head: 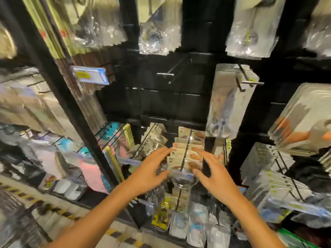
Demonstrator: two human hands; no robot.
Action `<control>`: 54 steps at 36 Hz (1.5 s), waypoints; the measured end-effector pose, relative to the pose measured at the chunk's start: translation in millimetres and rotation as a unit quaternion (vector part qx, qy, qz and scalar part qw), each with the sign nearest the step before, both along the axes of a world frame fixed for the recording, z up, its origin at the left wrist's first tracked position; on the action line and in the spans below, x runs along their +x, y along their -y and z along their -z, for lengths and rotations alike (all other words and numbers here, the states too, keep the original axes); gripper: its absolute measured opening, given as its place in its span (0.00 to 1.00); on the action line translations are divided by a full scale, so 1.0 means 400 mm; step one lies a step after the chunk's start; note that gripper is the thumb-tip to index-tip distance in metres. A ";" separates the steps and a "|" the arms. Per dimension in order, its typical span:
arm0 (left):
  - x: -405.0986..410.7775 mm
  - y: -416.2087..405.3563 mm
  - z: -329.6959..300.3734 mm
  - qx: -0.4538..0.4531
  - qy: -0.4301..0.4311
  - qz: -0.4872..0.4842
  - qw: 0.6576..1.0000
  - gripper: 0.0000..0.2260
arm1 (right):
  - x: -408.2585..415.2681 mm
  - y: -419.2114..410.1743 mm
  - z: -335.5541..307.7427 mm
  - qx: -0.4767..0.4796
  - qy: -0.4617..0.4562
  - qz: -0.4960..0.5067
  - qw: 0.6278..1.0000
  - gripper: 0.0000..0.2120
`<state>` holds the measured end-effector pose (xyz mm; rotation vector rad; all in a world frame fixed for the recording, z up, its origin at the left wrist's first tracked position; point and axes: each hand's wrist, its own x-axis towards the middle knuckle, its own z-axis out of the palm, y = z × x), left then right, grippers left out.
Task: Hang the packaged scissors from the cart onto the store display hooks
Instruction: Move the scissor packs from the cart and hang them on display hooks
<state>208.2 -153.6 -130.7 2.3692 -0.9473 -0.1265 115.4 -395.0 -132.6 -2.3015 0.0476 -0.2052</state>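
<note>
A row of carded packs (188, 151) hangs on a black display hook (186, 149) low in the middle of the black rack. My left hand (152, 172) is at the left side of that row, fingers spread, its thumb near the clear price tag at the hook's tip (180, 175). My right hand (213, 174) is on the right side of the row, fingers spread and straight, with nothing held. Packaged scissors (225, 108) hang on a hook higher to the right. A bare hook (165, 74) sticks out above the middle. The frame is blurred.
More hanging packs crowd every side: clear bags along the top (155, 29), grey-carded packs at right (279, 174), pink and blue packs at left (89, 169). Small packs (195, 228) stand below the hands. A yellow-black striped floor strip (59, 210) runs along the rack's foot.
</note>
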 end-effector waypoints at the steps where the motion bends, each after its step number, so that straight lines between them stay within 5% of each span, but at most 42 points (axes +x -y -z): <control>1: -0.009 -0.051 0.012 0.012 0.013 -0.003 1.000 0.32 | 0.005 -0.038 0.000 -0.020 -0.004 -0.023 1.000 0.28; 7: -0.117 -0.386 0.061 0.057 0.046 -0.075 0.994 0.31 | 0.038 -0.311 0.007 -0.119 -0.016 -0.172 0.978 0.26; 15: -0.338 -0.852 0.175 0.057 -0.038 -0.243 0.968 0.34 | 0.063 -0.729 0.106 -0.185 -0.050 -0.355 0.915 0.28; 32: -0.849 -1.392 0.411 0.142 -0.113 -0.523 0.833 0.34 | 0.039 -1.370 0.260 -0.242 -0.128 -0.582 0.765 0.26; 45: -0.702 -1.526 0.443 0.196 -0.207 -0.582 0.762 0.34 | 0.269 -1.643 0.390 -0.246 -0.155 -0.636 0.715 0.27; 54: -0.511 -1.599 0.499 0.184 -0.264 -0.576 0.752 0.30 | 0.426 -1.837 0.460 -0.253 -0.205 -0.666 0.671 0.26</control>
